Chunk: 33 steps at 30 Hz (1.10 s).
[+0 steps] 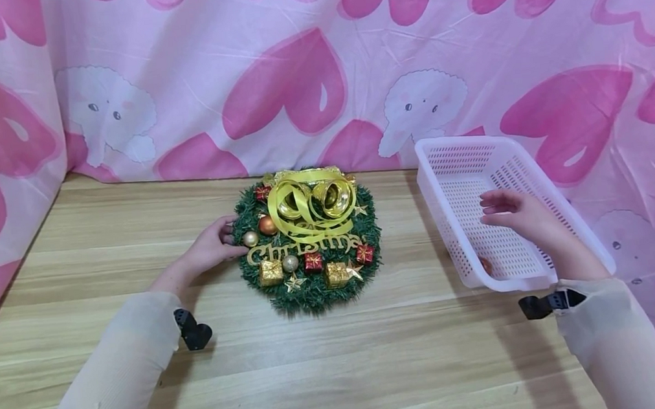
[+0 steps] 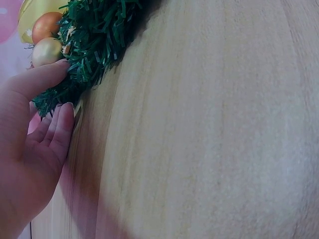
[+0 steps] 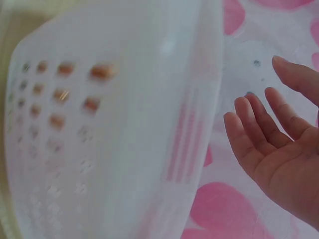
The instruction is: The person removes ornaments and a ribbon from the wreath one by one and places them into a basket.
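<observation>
A green Christmas wreath (image 1: 311,284) with a yellow ribbon bow (image 1: 309,206), gold lettering and small balls and gift boxes lies flat on the wooden table (image 1: 341,359). My left hand (image 1: 226,237) rests against the wreath's left edge, next to a gold ball (image 1: 250,238). In the left wrist view the left hand (image 2: 64,89) has its thumb and nearly straight fingers touching the green needles (image 2: 94,45). My right hand (image 1: 490,208) hovers open and empty over the white perforated basket (image 1: 437,156). The right hand (image 3: 259,99) shows straight, spread fingers beside the basket wall (image 3: 114,124).
The basket stands tilted at the table's right edge, with a small orange ball (image 1: 487,266) in its near corner. A pink heart-patterned cloth (image 1: 316,69) hangs behind and on both sides. Bare wood fills the front of the table.
</observation>
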Tool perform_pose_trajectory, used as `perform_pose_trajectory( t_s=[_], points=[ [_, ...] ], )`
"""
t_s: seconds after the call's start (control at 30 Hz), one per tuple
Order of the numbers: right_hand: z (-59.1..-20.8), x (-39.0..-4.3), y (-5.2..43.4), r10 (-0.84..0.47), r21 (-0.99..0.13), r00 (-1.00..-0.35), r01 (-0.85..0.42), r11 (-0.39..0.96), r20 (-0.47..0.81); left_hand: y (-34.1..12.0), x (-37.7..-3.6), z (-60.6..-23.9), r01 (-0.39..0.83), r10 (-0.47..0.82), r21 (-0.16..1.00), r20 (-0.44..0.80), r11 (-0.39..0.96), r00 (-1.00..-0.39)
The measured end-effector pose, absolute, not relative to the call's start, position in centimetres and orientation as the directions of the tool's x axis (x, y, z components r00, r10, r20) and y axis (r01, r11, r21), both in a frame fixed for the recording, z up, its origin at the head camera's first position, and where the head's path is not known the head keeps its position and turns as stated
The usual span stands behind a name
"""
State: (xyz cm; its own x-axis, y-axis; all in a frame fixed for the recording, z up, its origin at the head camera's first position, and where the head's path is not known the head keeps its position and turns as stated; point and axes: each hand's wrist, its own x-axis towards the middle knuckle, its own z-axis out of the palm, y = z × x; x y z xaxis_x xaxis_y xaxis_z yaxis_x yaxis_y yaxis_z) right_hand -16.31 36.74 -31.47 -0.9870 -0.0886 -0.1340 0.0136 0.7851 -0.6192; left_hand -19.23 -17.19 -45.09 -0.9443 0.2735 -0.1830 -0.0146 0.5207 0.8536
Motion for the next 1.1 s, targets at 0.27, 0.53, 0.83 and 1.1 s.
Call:
perform_pose_trajectory(
  t_s=[0.27, 0.53, 0.83, 1.1],
  points=[
    [-30.3, -16.6, 33.5, -0.186, -0.738, -0.98, -0.069, 0.671, -0.077, -17.3, -19.2, -45.1, -0.02, 0.269, 0.852, -0.187, 0.522, -0.945],
    [-29.9, -16.6, 29.6, -0.244, -0.792, -0.969, -0.122, 0.599, -0.036, -17.0, -19.1, -44.9, -0.005, 0.277, 0.863, -0.168, 0.505, -0.946],
    [-31.0, -17.2, 25.2, -0.316, -0.869, -0.946, -0.096, 0.486, -0.072, -17.0, -19.1, -44.8, -0.005, 0.273, 0.855, -0.171, 0.518, -0.947],
    [-32.5, -17.4, 21.4, -0.371, -0.89, -0.922, -0.077, 0.449, -0.108, -17.1, -19.2, -45.0, -0.014, 0.272, 0.861, -0.176, 0.508, -0.946]
  ],
)
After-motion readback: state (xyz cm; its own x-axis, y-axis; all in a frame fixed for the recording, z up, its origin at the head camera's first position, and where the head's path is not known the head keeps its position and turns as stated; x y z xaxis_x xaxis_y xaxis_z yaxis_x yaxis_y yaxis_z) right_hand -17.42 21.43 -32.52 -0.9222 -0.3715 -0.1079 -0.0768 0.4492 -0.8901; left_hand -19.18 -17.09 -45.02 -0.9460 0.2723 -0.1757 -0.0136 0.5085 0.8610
